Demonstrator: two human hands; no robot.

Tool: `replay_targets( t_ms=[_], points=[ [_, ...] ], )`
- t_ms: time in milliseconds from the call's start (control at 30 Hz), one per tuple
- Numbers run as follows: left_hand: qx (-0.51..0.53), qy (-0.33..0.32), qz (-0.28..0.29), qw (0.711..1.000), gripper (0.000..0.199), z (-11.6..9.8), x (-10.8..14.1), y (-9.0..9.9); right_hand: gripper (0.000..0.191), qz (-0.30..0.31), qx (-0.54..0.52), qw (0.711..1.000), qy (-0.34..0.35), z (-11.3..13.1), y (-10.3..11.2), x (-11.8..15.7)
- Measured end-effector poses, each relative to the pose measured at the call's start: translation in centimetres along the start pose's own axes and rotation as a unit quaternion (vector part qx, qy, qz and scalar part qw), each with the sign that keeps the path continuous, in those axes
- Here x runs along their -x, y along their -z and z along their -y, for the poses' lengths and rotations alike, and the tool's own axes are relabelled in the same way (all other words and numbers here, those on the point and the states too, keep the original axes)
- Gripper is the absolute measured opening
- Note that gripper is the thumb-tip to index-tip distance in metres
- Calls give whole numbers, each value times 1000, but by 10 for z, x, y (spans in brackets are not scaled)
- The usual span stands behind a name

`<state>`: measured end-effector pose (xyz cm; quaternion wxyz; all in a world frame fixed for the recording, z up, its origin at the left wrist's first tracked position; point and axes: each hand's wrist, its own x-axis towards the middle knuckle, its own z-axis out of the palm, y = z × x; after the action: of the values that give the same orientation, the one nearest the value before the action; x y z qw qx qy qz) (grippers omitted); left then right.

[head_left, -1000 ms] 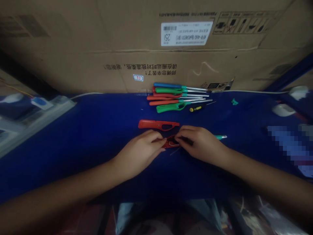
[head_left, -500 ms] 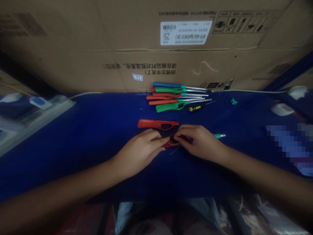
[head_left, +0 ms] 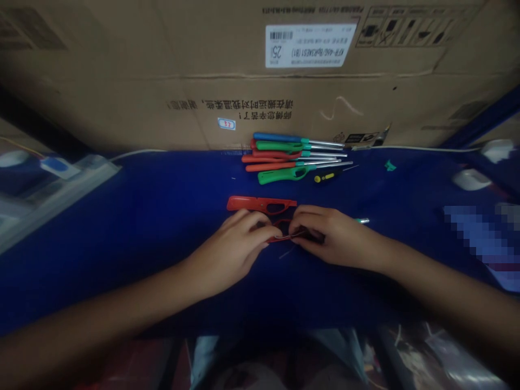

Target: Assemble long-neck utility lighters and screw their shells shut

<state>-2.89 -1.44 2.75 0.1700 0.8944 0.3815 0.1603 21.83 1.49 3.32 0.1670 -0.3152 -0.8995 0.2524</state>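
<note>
My left hand (head_left: pixel 239 244) is closed, its thumb and fingers gripping the handle end of a red lighter casing (head_left: pixel 283 223) with a finger loop. A thin pale wire (head_left: pixel 283 236) runs along the casing towards my right hand (head_left: pixel 325 233), whose fingertips pinch it near the front of the loop. The fingers hide much of the casing. Beyond my right hand, a teal-and-silver nozzle end (head_left: pixel 363 220) sticks out. Just behind my hands lies a separate red casing half (head_left: pixel 260 205). In front of my fingers a thin rod (head_left: pixel 286 252) rests on the table.
Several long-nosed lighters (head_left: pixel 284 157) in blue, green, red and orange lie in a row at the back. Beside them is a yellow-and-black screwdriver (head_left: pixel 325 177). A small teal piece (head_left: pixel 390 166) lies to the right. A cardboard sheet (head_left: pixel 227 59) stands behind the blue table (head_left: pixel 162 216).
My right fingers have shifted slightly at the casing's loop. The dark part seen in the loop before no longer shows there, and the wire is stretched between my hands.
</note>
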Motion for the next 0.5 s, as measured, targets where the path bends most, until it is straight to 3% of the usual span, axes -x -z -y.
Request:
replay_targets(
  t_ms=[500],
  points=[
    [-54, -15, -23, 998, 37, -2, 2, -1, 16, -13, -4, 1000, 1, 0, 1, 1]
  ],
)
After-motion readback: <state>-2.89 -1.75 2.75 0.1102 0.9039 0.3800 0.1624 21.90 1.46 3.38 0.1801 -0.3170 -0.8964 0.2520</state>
